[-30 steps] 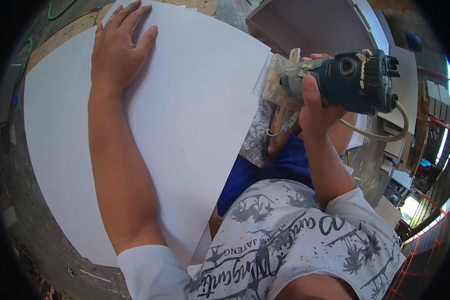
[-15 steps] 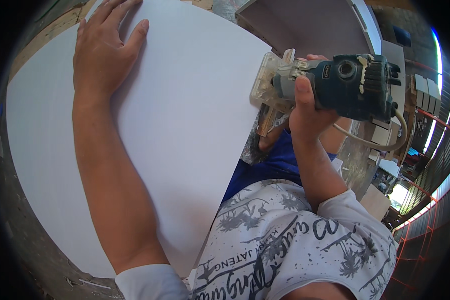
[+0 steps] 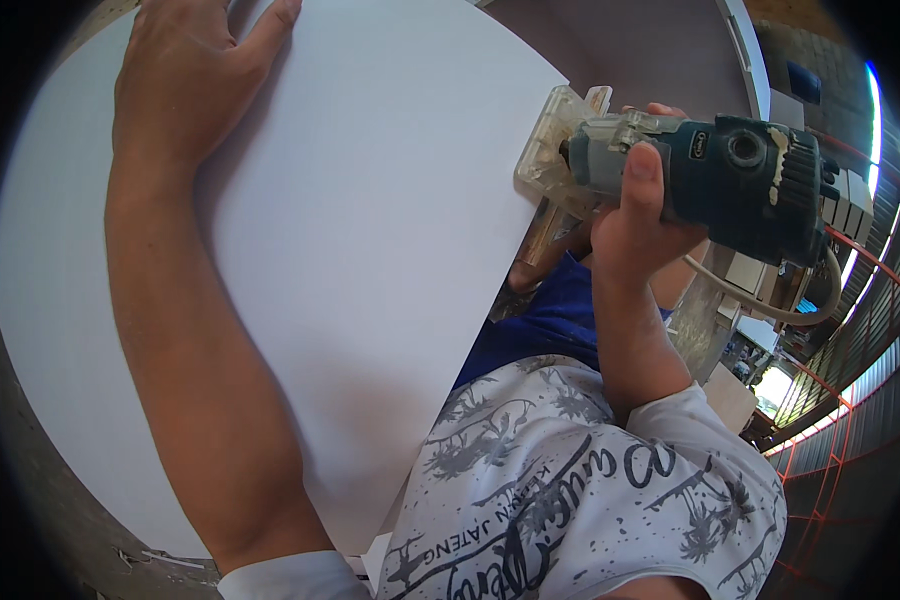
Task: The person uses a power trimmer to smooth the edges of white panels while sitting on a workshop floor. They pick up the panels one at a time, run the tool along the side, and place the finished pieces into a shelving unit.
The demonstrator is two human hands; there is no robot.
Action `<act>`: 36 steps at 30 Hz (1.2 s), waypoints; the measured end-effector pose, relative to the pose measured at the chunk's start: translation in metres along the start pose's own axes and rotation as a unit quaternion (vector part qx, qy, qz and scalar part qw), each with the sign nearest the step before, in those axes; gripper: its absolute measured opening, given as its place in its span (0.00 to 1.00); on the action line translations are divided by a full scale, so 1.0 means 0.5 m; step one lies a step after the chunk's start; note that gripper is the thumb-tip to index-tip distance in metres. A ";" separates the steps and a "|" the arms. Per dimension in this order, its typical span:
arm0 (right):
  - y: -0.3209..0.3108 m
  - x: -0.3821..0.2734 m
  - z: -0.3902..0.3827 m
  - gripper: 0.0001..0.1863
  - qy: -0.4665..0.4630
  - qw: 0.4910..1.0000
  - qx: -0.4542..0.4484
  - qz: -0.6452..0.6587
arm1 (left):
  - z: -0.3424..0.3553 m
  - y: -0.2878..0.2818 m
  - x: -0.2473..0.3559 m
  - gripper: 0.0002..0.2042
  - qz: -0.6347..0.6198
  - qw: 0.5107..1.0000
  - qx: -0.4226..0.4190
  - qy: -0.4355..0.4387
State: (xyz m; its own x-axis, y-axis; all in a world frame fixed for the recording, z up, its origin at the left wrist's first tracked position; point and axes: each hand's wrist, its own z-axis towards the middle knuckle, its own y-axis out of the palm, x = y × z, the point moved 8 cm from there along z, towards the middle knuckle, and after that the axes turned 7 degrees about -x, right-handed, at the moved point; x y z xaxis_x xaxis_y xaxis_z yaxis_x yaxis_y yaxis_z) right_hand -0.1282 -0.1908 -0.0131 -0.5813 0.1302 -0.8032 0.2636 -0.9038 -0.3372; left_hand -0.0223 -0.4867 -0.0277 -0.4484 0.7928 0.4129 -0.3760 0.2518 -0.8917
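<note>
A large white board (image 3: 390, 230) fills the left and middle of the head view. My left hand (image 3: 185, 85) lies on its upper left part, thumb apart, other fingertips cut off by the top edge. My right hand (image 3: 642, 225) grips a dark teal handheld router (image 3: 740, 180), held sideways with its body toward the right and fingers wrapped round it. The router's clear plastic base (image 3: 545, 140) meets the board's right edge, with a wooden strip (image 3: 545, 230) attached beside it. A pale cord (image 3: 760, 298) loops below the router from its rear.
A grey-white panel box (image 3: 650, 40) stands beyond the board. My legs in blue shorts (image 3: 530, 335) are under the router. At the right are stacked pale panels (image 3: 848, 205), red metal framing (image 3: 820, 470) and corrugated walls. Dusty floor (image 3: 20, 390) shows at the lower left.
The router's base has come against the board's right edge, where a small gap showed before. My left hand and the board appear farther left, the hand also higher in view.
</note>
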 end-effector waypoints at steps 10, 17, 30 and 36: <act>-0.005 0.013 -0.012 0.33 0.022 1.000 0.011 -0.017 | -0.008 0.021 -0.001 0.21 0.011 1.000 0.002 0.003; -0.007 0.016 -0.014 0.34 0.021 1.000 0.020 -0.005 | -0.014 0.018 -0.002 0.21 0.006 1.000 0.005 0.006; -0.013 0.021 -0.014 0.33 0.020 0.999 0.004 -0.037 | -0.017 0.028 0.005 0.21 0.004 1.000 0.016 -0.006; -0.010 0.025 -0.008 0.32 0.003 1.000 0.003 0.001 | -0.009 0.072 0.041 0.19 0.001 0.998 -0.050 0.048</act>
State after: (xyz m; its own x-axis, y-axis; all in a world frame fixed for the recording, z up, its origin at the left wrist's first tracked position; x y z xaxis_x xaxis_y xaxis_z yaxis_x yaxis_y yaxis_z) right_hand -0.1336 -0.1830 -0.0232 -0.5761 0.1309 -0.8068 0.2599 -0.9066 -0.3326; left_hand -0.0413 -0.4587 -0.0522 -0.3668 0.8420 0.3955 -0.2899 0.3005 -0.9086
